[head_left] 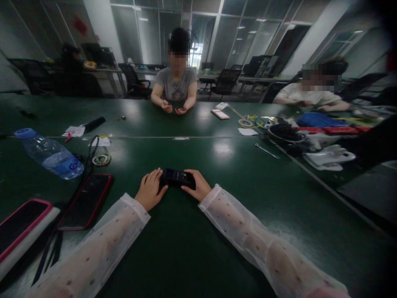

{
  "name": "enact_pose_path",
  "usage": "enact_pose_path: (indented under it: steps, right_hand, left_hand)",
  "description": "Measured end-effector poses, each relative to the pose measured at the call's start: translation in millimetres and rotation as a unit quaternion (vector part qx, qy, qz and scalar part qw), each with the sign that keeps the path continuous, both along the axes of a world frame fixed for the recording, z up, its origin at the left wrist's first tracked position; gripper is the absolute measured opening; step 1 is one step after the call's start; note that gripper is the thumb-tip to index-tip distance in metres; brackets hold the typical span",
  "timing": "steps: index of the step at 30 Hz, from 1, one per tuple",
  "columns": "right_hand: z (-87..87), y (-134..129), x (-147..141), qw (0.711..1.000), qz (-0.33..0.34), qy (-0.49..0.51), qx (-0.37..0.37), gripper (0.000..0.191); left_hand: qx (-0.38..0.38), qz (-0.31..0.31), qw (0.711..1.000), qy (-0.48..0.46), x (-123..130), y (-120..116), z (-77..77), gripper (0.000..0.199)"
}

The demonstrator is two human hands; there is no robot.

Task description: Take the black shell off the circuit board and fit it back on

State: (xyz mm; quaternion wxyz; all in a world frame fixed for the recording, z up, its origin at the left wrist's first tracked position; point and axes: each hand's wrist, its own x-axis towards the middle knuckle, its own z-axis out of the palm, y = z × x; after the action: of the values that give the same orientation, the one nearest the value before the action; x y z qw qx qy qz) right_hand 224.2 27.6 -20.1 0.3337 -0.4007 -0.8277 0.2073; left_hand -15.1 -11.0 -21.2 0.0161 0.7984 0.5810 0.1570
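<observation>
A small black device point(177, 177) with a little screen lies on the green table point(235, 248) in front of me. At its left end is my left hand point(151, 189), its fingers and thumb closed on the edge. My right hand point(197, 185) grips the right end between thumb and fingers. Both forearms wear sheer white sleeves with dark dots. To the left of my hands lies a phone in a red case point(87, 202).
A water bottle point(49, 155) lies on the left, near a pink-cased phone point(21, 221) and a bracelet point(101, 159). A wrench point(266, 151), cables point(248, 121) and a white tool point(330, 157) are on the right. People sit across the table.
</observation>
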Motion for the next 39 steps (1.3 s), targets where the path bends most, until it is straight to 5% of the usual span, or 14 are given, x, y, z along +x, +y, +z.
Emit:
enact_pose_path:
  steps: [39]
  right_hand:
    - [-10.8, 8.6, 3.4, 0.999, -0.005, 0.011, -0.046, 0.073]
  left_hand:
    - [-0.010, -0.009, 1.000, -0.002, -0.6, -0.3, 3.0, 0.060]
